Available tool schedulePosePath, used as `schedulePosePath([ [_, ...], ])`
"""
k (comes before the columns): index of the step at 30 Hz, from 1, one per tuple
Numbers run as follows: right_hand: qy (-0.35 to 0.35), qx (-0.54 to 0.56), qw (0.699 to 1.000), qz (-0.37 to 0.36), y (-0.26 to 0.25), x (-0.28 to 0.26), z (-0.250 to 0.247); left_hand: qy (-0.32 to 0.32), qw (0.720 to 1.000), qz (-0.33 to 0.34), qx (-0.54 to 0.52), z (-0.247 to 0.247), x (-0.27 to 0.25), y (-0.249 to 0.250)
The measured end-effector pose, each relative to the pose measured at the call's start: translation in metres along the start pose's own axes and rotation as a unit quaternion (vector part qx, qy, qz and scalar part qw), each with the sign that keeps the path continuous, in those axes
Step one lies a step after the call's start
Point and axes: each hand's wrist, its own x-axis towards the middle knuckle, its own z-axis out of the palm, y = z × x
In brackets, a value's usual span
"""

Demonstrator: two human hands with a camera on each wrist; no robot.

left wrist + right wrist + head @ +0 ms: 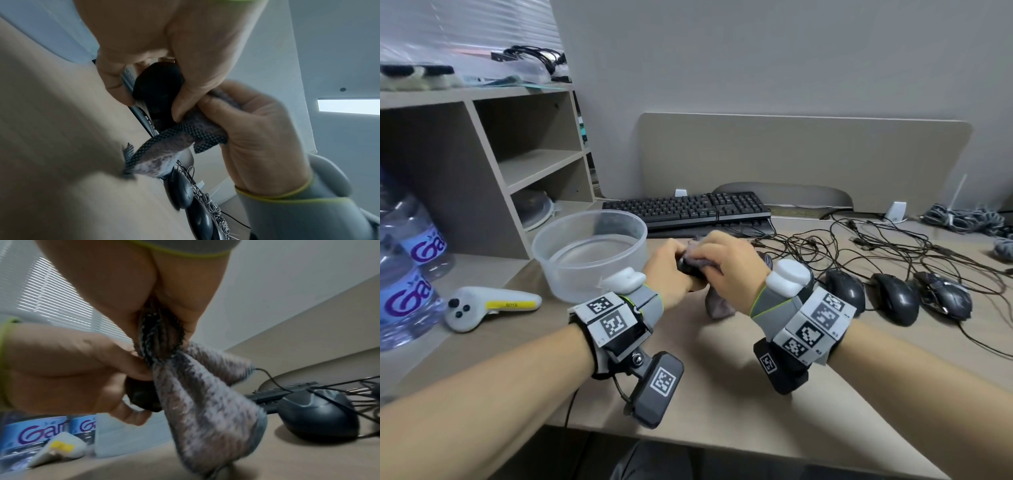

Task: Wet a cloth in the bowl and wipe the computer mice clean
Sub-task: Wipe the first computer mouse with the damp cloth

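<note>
My left hand (669, 270) grips a black mouse (688, 266) above the desk, just right of the clear plastic bowl (589, 253). The left wrist view shows the mouse (158, 87) pinched between thumb and fingers. My right hand (729, 267) bunches a grey cloth (719, 305) and presses it on the mouse; the cloth's loose end hangs down to the desk (205, 410). The bowl holds a shallow layer of water. Three more black mice (846, 291) (897, 298) (945, 296) lie in a row at the right.
A black keyboard (688, 209) sits behind my hands. Tangled cables (876, 246) spread across the back right. A white controller (489, 306) and water bottles (404, 274) are at the left beside a shelf unit (482, 171).
</note>
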Motion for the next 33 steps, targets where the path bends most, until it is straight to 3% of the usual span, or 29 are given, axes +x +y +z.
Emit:
schedulePosePath([
  [2, -0.016, 0.006, 0.999, -0.036, -0.001, -0.003, 0.001, 0.0, 1.0, -0.007, -0.001, 0.001, 0.0, -0.001],
  [6, 0.011, -0.021, 0.999, 0.026, 0.01, 0.003, -0.007, 0.015, 0.999, 0.007, 0.052, 0.001, -0.002, -0.002],
  [10, -0.02, -0.007, 0.999, -0.035, -0.001, -0.006, 0.0, 0.013, 0.999, 0.01, 0.046, 0.001, -0.001, -0.001],
  [14, -0.002, -0.058, 0.996, 0.066, 0.023, 0.001, -0.01, 0.012, 0.997, 0.005, 0.078, 0.002, -0.004, 0.001],
  [17, -0.014, -0.027, 0.999, -0.013, -0.006, -0.008, 0.002, 0.006, 0.999, 0.003, 0.033, 0.005, -0.004, 0.007],
  [19, -0.007, -0.003, 1.0, -0.028, -0.002, -0.01, 0.001, 0.005, 1.0, -0.006, 0.015, 0.005, -0.004, 0.008],
  [22, 0.002, -0.046, 0.996, 0.072, 0.023, -0.005, -0.012, 0.008, 1.0, -0.014, 0.023, 0.006, -0.006, 0.004],
  [23, -0.001, -0.052, 0.996, 0.075, 0.02, -0.006, -0.012, 0.005, 1.0, -0.014, 0.019, 0.006, -0.005, 0.003],
  [27, -0.027, 0.001, 0.999, -0.033, -0.007, -0.012, -0.001, -0.001, 0.999, -0.016, -0.028, 0.009, -0.003, 0.008],
  [31, -0.01, -0.058, 0.994, 0.09, 0.026, -0.003, -0.014, 0.013, 1.0, -0.02, 0.015, 0.004, -0.006, 0.004],
  [33, -0.029, -0.057, 0.996, 0.055, 0.012, -0.005, -0.01, 0.012, 1.0, -0.011, 0.018, 0.003, -0.003, 0.001],
])
